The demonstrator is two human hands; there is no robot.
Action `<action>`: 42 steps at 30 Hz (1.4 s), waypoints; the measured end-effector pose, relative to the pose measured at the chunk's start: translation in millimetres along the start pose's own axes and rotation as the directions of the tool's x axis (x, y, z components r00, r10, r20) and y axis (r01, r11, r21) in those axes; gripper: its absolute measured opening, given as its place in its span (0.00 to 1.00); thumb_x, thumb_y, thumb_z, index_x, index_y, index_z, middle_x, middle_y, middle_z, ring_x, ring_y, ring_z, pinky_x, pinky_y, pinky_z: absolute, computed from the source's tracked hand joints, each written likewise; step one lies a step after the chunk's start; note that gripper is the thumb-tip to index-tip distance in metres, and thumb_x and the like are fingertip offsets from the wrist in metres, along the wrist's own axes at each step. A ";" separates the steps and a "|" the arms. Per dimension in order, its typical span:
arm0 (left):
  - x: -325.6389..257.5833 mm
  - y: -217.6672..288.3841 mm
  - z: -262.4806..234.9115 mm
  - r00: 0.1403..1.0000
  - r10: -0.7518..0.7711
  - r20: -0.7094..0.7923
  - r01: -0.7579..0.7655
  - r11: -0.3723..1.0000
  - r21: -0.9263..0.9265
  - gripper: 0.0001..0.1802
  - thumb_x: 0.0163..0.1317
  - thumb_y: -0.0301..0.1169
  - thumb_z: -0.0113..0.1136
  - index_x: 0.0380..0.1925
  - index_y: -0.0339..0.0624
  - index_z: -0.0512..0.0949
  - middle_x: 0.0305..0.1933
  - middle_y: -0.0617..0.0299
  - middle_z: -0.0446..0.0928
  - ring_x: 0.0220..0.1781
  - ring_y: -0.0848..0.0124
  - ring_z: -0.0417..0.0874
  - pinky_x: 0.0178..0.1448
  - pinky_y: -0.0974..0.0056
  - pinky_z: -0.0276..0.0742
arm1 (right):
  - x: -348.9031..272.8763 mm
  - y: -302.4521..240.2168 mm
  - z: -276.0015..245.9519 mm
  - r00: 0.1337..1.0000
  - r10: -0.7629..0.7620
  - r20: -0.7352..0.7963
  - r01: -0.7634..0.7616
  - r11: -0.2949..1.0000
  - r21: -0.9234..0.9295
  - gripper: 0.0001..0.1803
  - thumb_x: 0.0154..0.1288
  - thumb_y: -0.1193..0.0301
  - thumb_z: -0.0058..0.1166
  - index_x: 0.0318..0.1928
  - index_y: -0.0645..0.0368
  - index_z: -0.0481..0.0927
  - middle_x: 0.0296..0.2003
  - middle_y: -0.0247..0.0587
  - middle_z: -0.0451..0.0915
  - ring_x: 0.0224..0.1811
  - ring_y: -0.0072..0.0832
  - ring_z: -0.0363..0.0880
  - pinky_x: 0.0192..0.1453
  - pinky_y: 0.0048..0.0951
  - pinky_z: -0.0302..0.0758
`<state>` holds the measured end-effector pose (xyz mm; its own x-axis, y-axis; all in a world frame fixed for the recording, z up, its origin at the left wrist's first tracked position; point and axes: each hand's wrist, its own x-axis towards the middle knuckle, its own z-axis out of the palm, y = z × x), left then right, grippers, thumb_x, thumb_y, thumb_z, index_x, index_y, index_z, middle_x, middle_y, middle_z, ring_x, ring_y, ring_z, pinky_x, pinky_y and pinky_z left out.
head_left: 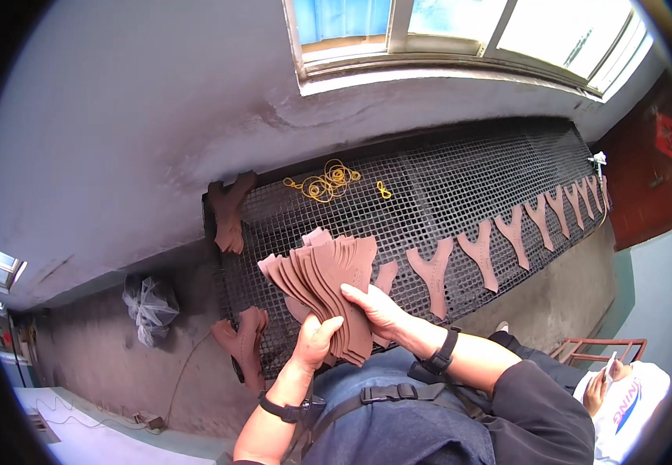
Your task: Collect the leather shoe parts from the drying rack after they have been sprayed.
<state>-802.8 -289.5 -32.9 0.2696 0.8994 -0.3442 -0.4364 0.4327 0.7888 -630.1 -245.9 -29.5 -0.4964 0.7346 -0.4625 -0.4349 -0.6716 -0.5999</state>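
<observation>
A thick fanned stack of brown Y-shaped leather-like pieces (328, 271) is in both my hands, above the near left part of a black mesh table (444, 174). My left hand (317, 342) grips its lower left edge, thumb across the layers. On the right side, my right hand (379, 310) closes round the stack with its thumb on the top piece. Partly hidden behind the stack and my right hand lies another brown piece (385, 280). A row of single Y-shaped pieces (431, 273) runs rightward along the table's near edge.
Two more stacks sit at the table's left end: a darker one (230, 211) and a near one (244, 341). Yellow cord (322, 184) lies on the mesh. A spray gun (599, 160) is at the far right corner. A seated person (623, 411) is at lower right.
</observation>
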 end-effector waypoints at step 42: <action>-130.1 20.4 -89.7 0.691 0.148 -0.707 -0.173 0.984 0.038 0.19 0.76 0.39 0.53 0.49 0.30 0.73 0.41 0.47 0.82 0.35 0.62 0.85 0.40 0.58 0.85 | 200.8 -51.9 -81.3 0.794 -0.534 -0.289 0.057 0.540 -0.840 0.21 0.62 0.57 0.65 0.48 0.59 0.87 0.40 0.47 0.89 0.46 0.39 0.87 0.55 0.37 0.80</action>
<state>-923.7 -392.1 -17.7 -0.4857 0.7299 -0.4810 -0.4438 0.2682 0.8551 -646.1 -55.6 -144.3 0.0555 0.9702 -0.2358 0.3682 -0.2394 -0.8984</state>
